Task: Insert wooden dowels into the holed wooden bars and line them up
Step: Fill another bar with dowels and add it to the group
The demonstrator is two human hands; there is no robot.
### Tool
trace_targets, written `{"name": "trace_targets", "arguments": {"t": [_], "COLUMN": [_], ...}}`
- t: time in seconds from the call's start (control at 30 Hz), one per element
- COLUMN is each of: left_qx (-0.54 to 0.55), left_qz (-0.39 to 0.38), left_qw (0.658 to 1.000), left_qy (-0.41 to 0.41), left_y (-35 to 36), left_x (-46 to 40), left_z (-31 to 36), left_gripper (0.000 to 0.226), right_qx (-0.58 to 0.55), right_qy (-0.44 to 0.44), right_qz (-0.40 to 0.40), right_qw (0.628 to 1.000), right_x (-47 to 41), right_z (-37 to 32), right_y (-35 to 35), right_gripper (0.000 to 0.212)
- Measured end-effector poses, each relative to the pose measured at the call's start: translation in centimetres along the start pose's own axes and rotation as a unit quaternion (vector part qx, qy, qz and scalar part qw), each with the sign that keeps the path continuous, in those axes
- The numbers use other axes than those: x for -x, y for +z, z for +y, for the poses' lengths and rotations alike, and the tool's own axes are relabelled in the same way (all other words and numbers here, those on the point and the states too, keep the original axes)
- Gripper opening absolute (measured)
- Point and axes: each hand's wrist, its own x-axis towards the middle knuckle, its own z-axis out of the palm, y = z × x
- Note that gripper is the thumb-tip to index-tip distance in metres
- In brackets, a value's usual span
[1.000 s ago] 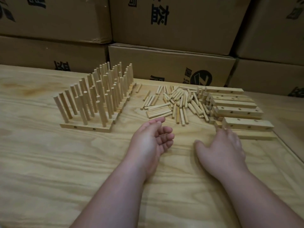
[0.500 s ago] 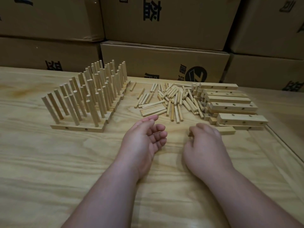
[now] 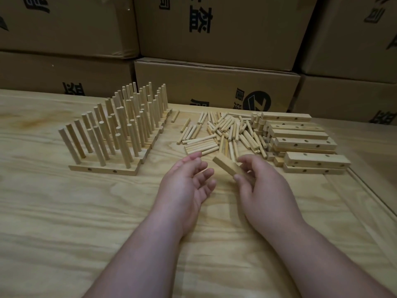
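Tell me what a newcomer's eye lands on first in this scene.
First, the finished bars bristling with upright dowels, lined up at the table's left. To their right lies a heap of loose dowels, with a stack of empty holed bars beyond it. Nearest the camera, the right hand holds a bar beside the open left hand.

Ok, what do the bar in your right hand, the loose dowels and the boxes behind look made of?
Bar in the right hand: pale bare wood, matte, seemingly unvarnished.
Loose dowels: same light wood, round, matte, unpainted.
Boxes: brown cardboard by their creased edges and dull printed faces.
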Motion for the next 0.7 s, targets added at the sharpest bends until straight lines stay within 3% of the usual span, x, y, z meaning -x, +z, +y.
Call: {"name": "trace_targets", "arguments": {"t": [0.1, 0.23, 0.37, 0.47, 0.53, 0.6, 0.7], "left_qx": [-0.014, -0.018, -0.02, -0.01, 0.004, 0.016, 0.005], "left_qz": [-0.023, -0.031, -0.021, 0.0, 0.017, 0.034, 0.067], "left_qw": [1.0, 0.999, 0.999, 0.999, 0.999, 0.997, 0.995], "left_qy": [0.007, 0.013, 0.022, 0.034, 0.048, 0.062, 0.076], "left_y": [-0.1, -0.1, -0.1, -0.1, -0.1, -0.1, -0.2], "left_x": [0.1, 0.1, 0.0, 0.0, -0.1, -0.1, -0.1], "left_z": [-0.1, -0.1, -0.1, 0.0, 0.0, 0.1, 0.2], "left_gripper": [0.027, 0.025, 0.02, 0.02, 0.026, 0.037, 0.036], "right_qx": [-0.115, -0.151, -0.208, -0.248, -0.228, -0.172, -0.084], "right_qy": [-0.038, -0.067, -0.039, -0.006, 0.019, 0.047, 0.04], "right_qz": [-0.019, -0.04, -0.033, -0.017, -0.029, -0.063, -0.099], "right_qw": [0.992, 0.985, 0.977, 0.969, 0.973, 0.982, 0.991], "right_x": [0.4, 0.5, 0.3, -0.3, -1.0, -1.5, -1.5], "right_z": [-0.5, -0.6, -0.3, 0.2, 1.0, 1.8, 2.1], "right_y": [0.2, 0.5, 0.6, -0.1, -0.3, 0.0, 0.7], "right_gripper": [0.019, 0.015, 0.01, 0.028, 0.033, 0.023, 0.027]}}
